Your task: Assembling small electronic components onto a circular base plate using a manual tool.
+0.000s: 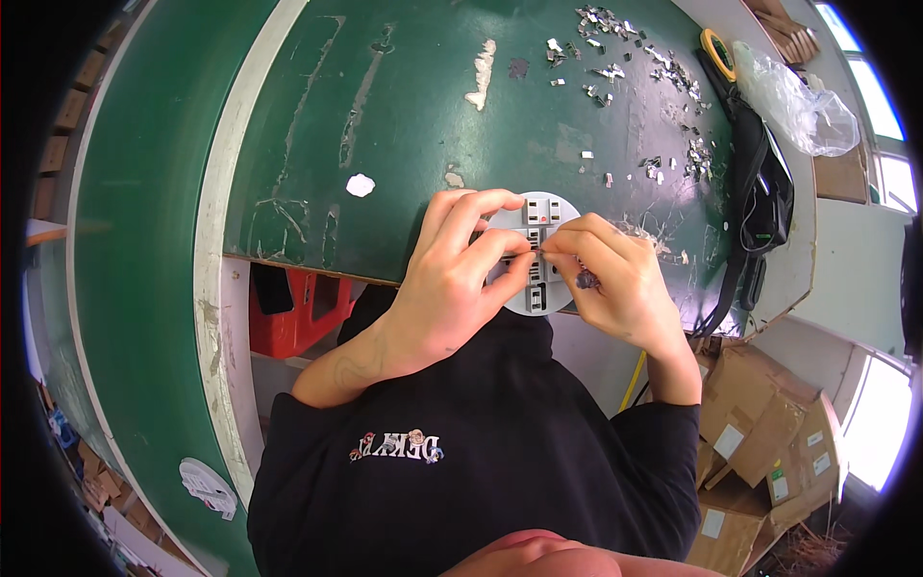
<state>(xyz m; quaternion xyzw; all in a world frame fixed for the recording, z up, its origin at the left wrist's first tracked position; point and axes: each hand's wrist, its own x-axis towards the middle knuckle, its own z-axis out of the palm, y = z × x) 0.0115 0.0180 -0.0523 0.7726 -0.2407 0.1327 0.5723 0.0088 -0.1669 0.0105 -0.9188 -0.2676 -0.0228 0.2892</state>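
Observation:
A round grey plate [569, 208] lies at the near edge of the green table, with raised pale blocks and dark slots on its top. My left hand [452, 269] reaches over its left side. The index finger stretches toward the far block, while other fingertips and the thumb pinch at the plate's middle. From the right, my right hand [620, 279] meets it there, thumb and finger pressed together. Whatever sits between the fingertips is too small to make out. A small dark thing [587, 280] shows against the curled fingers of my right hand; its kind is unclear.
Many small metal pieces [673, 72] lie scattered at the table's far right. A black bag [760, 183], yellow tape roll [716, 53] and clear plastic bag [798, 101] line the right edge. A red stool [288, 317] stands below; cardboard boxes [760, 413] sit lower right.

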